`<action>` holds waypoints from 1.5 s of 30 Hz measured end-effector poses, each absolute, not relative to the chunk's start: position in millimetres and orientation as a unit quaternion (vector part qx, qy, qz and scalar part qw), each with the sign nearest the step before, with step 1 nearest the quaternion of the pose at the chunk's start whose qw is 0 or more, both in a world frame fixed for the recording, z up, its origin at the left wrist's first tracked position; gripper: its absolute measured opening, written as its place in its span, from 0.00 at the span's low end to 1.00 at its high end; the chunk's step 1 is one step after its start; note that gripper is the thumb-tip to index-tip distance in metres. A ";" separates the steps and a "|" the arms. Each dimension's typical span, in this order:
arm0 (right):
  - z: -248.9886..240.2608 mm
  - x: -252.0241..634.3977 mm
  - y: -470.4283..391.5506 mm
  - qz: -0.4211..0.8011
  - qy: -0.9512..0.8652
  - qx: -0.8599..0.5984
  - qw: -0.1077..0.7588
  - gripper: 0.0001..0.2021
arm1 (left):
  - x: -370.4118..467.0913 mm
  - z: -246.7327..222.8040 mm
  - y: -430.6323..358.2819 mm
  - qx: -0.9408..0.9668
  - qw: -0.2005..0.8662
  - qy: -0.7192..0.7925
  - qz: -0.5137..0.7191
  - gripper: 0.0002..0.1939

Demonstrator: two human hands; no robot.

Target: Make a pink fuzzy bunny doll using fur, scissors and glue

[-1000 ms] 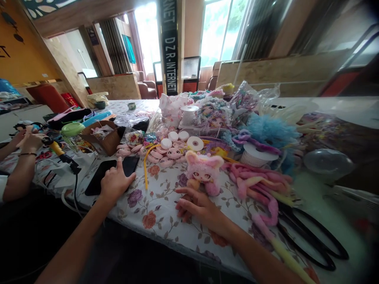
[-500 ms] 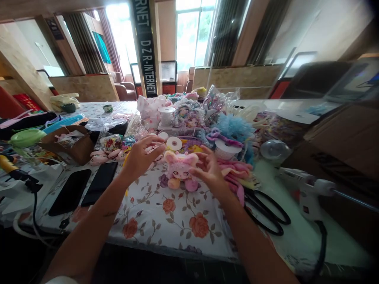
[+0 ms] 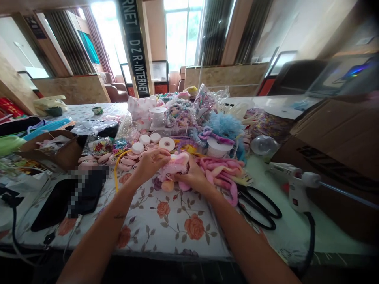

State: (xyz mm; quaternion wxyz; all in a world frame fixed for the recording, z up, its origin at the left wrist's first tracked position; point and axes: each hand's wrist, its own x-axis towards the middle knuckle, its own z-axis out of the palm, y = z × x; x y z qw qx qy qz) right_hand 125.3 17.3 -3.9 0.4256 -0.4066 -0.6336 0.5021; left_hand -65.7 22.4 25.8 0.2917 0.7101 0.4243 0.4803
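A small pink plush doll [image 3: 173,170] with a face and pink ears sits on the flowered tablecloth [image 3: 166,228]. My right hand [image 3: 194,173] is wrapped round its right side, thumb across the front below the face. At the doll's upper left, my left hand [image 3: 155,161] has its fingers pinched together by the ear; what lies between the fingertips is too small to tell. A yellow strip [image 3: 116,173] curves on the cloth left of my left hand. Behind the doll stands a white spool [image 3: 167,144].
Pink fuzzy strips [image 3: 225,169] and black-handled scissors [image 3: 257,207] lie to the right, with a white glue gun [image 3: 296,185] and a cardboard box [image 3: 334,157] beyond. Two dark phones [image 3: 53,205] lie left. Craft supplies are heaped behind.
My right hand has closed round the doll, which was standing between my open hands. My left fingers have come together at its ear. The whole view has shifted slightly.
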 end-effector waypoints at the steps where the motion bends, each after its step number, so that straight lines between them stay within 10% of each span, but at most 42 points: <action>1: -4.3 124.9 18.4 0.510 -0.629 -0.405 0.424 0.47 | -65.0 24.4 22.1 0.703 0.308 0.423 0.481 0.12; 13: 6.2 126.2 -1.3 0.608 -0.551 -0.339 0.460 0.21 | -52.0 56.9 9.0 0.594 0.429 0.440 0.519 0.21; 45: 13.4 127.5 -8.5 0.580 -0.510 -0.397 0.496 0.23 | -42.1 76.5 22.9 0.727 0.386 0.442 0.358 0.13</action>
